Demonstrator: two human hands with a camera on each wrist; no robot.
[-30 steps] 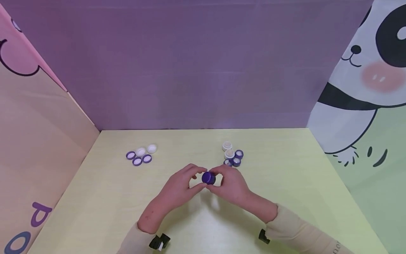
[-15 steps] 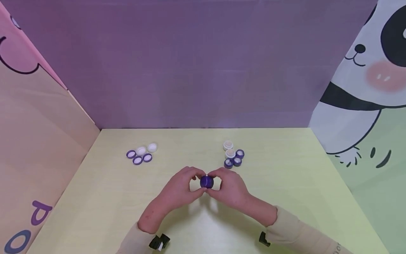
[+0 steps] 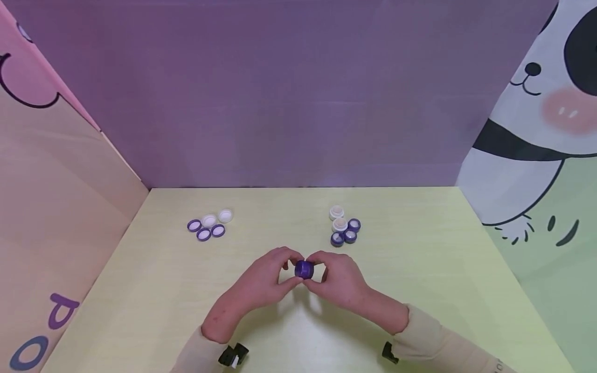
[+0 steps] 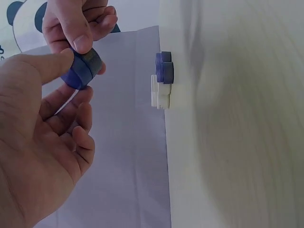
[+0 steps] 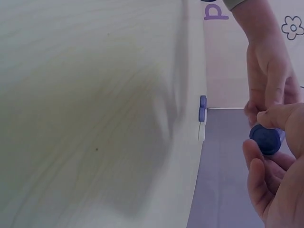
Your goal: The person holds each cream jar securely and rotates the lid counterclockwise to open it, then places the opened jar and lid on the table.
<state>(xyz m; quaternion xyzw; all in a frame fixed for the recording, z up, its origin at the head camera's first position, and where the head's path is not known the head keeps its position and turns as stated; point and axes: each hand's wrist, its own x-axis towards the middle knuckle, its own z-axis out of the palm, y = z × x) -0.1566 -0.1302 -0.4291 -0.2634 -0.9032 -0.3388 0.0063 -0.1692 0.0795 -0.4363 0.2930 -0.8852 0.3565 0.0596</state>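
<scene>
A small purple jar (image 3: 304, 269) is held up between both hands over the near middle of the table. My left hand (image 3: 262, 278) pinches its left part between thumb and fingers. From the other side, my right hand (image 3: 341, 278) pinches the right part, the fingertips of both hands almost meeting. In the left wrist view a seam runs round the jar (image 4: 82, 70), between a bright blue-purple part and a darker one. A flat round end of the jar (image 5: 265, 140) faces the right wrist camera.
Back left on the table (image 3: 140, 290) lie white lids (image 3: 209, 221) and purple-rimmed lids (image 3: 203, 234). Back right, a cluster of white jars (image 3: 339, 225) and purple jars (image 3: 350, 237) stands close together. A purple wall (image 3: 298, 103) rises behind, with printed panels at both sides.
Both hands have come together on the jar and shifted slightly toward me. The jar has turned so its seam shows in the head view, its flat end no longer facing up left.
</scene>
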